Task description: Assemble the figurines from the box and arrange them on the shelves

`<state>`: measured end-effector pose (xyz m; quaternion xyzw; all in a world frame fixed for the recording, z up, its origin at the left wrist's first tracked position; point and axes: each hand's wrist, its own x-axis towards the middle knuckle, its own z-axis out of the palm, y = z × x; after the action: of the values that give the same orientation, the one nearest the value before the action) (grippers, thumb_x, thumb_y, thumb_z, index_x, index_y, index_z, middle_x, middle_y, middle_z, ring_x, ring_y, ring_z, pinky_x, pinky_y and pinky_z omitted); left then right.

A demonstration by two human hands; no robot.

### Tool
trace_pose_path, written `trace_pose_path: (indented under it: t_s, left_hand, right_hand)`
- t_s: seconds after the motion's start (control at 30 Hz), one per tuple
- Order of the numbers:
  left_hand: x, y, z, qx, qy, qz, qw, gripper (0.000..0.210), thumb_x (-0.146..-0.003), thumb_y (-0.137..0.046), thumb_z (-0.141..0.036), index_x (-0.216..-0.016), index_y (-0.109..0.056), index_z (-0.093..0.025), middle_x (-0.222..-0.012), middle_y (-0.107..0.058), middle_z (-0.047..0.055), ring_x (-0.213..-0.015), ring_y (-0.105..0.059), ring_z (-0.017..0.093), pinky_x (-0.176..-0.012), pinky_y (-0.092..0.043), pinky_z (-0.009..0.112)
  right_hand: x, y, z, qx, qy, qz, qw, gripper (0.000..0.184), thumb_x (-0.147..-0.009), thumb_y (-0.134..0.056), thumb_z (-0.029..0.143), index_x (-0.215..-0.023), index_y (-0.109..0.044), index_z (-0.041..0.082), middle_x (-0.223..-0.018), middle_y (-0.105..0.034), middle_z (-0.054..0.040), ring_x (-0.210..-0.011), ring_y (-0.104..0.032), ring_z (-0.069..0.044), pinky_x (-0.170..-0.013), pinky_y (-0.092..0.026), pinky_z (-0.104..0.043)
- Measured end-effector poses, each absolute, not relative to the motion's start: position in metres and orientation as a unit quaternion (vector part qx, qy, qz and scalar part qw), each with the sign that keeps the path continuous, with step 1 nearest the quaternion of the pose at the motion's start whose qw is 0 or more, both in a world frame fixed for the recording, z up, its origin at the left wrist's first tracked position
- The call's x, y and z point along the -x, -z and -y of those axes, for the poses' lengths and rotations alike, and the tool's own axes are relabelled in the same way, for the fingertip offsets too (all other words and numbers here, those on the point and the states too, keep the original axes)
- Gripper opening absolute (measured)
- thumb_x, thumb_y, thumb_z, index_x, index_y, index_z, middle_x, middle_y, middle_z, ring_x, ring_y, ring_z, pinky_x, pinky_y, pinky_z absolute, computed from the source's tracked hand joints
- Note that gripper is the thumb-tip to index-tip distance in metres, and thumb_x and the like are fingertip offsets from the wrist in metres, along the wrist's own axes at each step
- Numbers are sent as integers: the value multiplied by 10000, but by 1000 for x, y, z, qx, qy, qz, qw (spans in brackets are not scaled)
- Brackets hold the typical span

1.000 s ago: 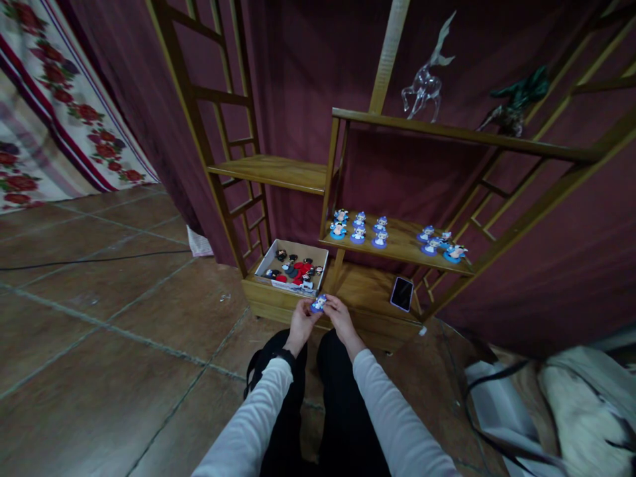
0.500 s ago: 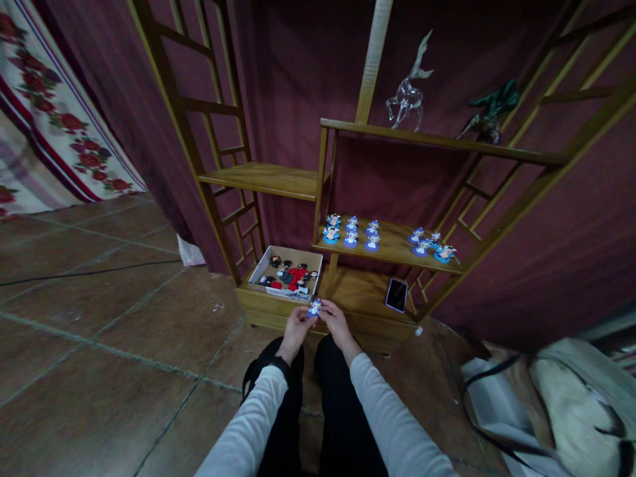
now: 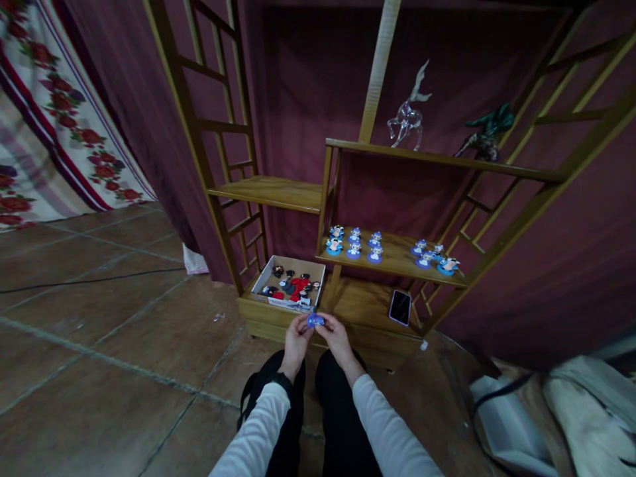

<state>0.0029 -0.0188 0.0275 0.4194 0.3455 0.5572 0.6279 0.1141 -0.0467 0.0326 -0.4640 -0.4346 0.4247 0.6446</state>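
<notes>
Purple-blue figurine [image 3: 315, 321] has turned in grip since earlier frame: pale front faced camera then, mostly purple-blue surface shows now. Long axis appears to lie roughly sideways, left to right; which end is head, too small to tell. Figurine is between hands, in front of wooden cabinet [image 3: 271, 326], near close right corner of open box [image 3: 278, 302]. Left hand [image 3: 297, 338] and right hand [image 3: 336, 336] pinch it from either side, fingers curled; forearms [image 3: 385, 427] reach forward, converging above dark-trousered knees [image 3: 284, 371].
</notes>
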Motion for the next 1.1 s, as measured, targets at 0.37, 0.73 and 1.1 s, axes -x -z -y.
trace_pose_path:
  t_s: [0.37, 0.73, 1.1]
  left_hand:
    - [3, -28, 17, -394, -571, -345, 633, 338, -579, -714, -179, -897, -601, -160, -884, -686, 64, -835, -625, 176, -786, -457, 301]
    - [3, -29, 18, -360, -544, -355, 669, 407, -541, -753, -187, -931, -658, -124, -880, -703, 93, -859, -637, 194, -833, -459, 323]
    - [6, -33, 16, -324, -444, -348, 759, 305, -601, -736, -99, -899, -668, -107, -895, -699, 99, -813, -658, 169, -801, -514, 282]
  right_hand:
    - [-112, -24, 44, 471, -369, 472, 647, 276, -651, -654, 213, -924, -668, 248, -1142, -516, -60, -969, -571, -203, -858, -476, -327]
    - [-112, -22, 44, 510, -310, 492, 634, 268, -675, -617, 226, -942, -645, 216, -985, -561, -35, -860, -593, -153, -786, -492, -274]
    - [-115, -33, 48, 614, -217, 488, 581, 187, -696, -599, 193, -871, -659, 214, -870, -583, -24, -783, -587, -146, -742, -476, -261]
